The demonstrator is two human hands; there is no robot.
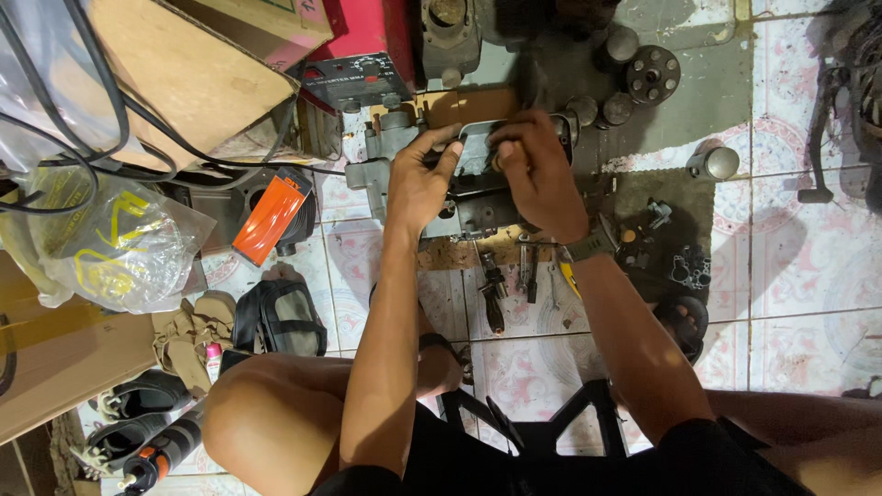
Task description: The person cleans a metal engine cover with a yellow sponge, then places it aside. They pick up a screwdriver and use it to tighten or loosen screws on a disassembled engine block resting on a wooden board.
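A grey metal engine part [470, 204] rests on a wooden board [469, 103] on the tiled floor in front of me. My left hand [421, 182] grips its left side, thumb on the pale top plate [477, 152]. My right hand [537, 170] is closed over the right side of that top plate, fingers curled down on it; I cannot see whether a small tool is in it. A watch sits on my right wrist. Several hand tools [510, 276] lie on the tiles just below the part.
Round metal parts [650, 73] and a cylinder [717, 163] lie at the upper right. An orange box [269, 219], a clear plastic bag [115, 243], cardboard boxes [188, 69] and black cables sit at left. A small dark bag [278, 320] and shoes [138, 397] lie near my knee.
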